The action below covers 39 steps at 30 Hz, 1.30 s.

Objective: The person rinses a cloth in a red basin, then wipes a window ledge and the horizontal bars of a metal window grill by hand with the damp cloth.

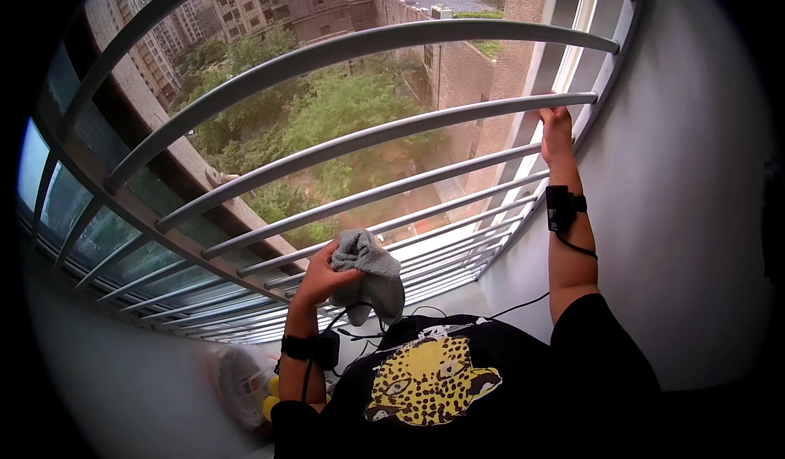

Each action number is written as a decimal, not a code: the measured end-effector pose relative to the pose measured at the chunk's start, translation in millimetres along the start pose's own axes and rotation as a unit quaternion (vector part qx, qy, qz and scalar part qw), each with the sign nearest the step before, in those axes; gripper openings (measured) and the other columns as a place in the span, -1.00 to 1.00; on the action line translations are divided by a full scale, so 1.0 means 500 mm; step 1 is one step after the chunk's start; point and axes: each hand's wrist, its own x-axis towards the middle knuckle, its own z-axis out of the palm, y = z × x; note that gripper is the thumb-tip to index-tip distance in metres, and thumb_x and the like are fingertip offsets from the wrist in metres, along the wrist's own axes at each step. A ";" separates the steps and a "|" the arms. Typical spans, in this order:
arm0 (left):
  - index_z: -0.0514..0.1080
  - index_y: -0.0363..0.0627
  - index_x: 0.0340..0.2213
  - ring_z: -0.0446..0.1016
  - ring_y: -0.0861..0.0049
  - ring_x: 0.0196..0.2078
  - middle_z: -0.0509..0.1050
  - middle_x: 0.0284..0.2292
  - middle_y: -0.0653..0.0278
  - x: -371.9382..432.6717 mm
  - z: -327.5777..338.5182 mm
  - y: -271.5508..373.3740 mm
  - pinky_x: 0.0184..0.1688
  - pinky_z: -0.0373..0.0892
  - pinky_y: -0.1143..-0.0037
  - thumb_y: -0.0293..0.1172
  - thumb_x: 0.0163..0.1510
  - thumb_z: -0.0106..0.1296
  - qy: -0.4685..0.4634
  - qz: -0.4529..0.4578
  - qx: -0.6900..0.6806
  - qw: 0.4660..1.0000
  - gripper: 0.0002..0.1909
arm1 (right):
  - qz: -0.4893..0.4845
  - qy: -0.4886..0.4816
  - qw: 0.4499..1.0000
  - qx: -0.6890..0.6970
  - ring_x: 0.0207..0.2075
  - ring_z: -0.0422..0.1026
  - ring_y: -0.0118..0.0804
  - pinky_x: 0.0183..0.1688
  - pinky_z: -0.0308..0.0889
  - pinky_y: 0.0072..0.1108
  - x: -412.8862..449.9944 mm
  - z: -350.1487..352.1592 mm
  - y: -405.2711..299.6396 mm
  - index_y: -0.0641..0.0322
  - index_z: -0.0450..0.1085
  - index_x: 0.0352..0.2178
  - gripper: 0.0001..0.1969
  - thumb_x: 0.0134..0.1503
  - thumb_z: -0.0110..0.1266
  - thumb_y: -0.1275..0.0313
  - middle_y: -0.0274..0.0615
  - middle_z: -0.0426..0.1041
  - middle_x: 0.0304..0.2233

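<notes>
A grey cloth (366,256) is bunched in my left hand (325,273), its lower part hanging in front of my shirt. That hand is close to the lower white window bars (294,256). My right hand (555,117) is raised at the right end of a long white bar (392,129), near the frame's side post, and its fingers curl around the bar's end. Part of those fingers is hidden behind the bar. Black devices are strapped to both forearms, with cables running from them.
White walls (668,214) stand at both sides. Beyond the bars are a window screen, trees and buildings. At the lower left lies a clear plastic bag (239,379) beside yellow objects (270,406). Thin black cables (521,305) run below the bars, near my body.
</notes>
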 end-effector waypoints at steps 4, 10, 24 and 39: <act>0.29 -0.26 -0.10 0.40 0.60 -0.19 0.43 -0.22 0.28 0.024 0.010 -0.011 -0.11 0.31 0.56 -0.50 -0.22 0.20 -0.033 0.010 -0.022 0.999 -0.42 | -0.138 0.168 0.900 -0.377 -0.10 0.27 -0.18 -0.02 0.16 -0.50 -0.022 0.002 -0.016 0.40 0.23 -0.11 -0.67 0.08 -0.07 0.46 0.00 0.27 -0.12; 0.30 -0.25 -0.11 0.41 0.56 -0.20 0.43 -0.23 0.26 0.056 0.033 0.002 -0.11 0.31 0.54 -0.51 -0.25 0.20 -0.045 -0.002 -0.022 0.999 -0.42 | -0.428 -0.069 0.726 -0.534 0.05 0.19 -0.09 0.12 0.02 -0.31 -0.108 0.060 -0.047 0.33 0.35 -0.24 -0.71 -0.06 -0.09 0.59 -0.08 0.27 -0.02; 0.27 -0.28 -0.09 0.38 0.56 -0.16 0.41 -0.20 0.26 0.075 0.094 0.139 -0.08 0.29 0.52 -0.54 -0.25 0.23 -0.197 0.048 0.060 0.977 -0.39 | -0.428 -0.069 0.634 -0.641 -0.09 0.31 -0.30 0.07 0.10 -0.41 -0.036 -0.042 -0.032 0.28 0.39 -0.29 -0.71 -0.12 -0.10 0.56 -0.20 0.40 -0.27; 0.08 -0.18 0.00 0.30 0.58 -0.09 0.30 -0.13 0.23 0.111 0.119 0.299 -0.06 0.27 0.56 -0.20 -0.11 0.19 -0.145 0.162 0.006 0.976 -0.28 | -0.091 -0.352 0.931 -0.024 0.14 0.05 -0.08 0.09 0.08 -0.41 -0.404 0.239 -0.185 0.21 -0.20 0.16 -0.04 -0.19 0.28 0.40 0.08 -0.05 0.14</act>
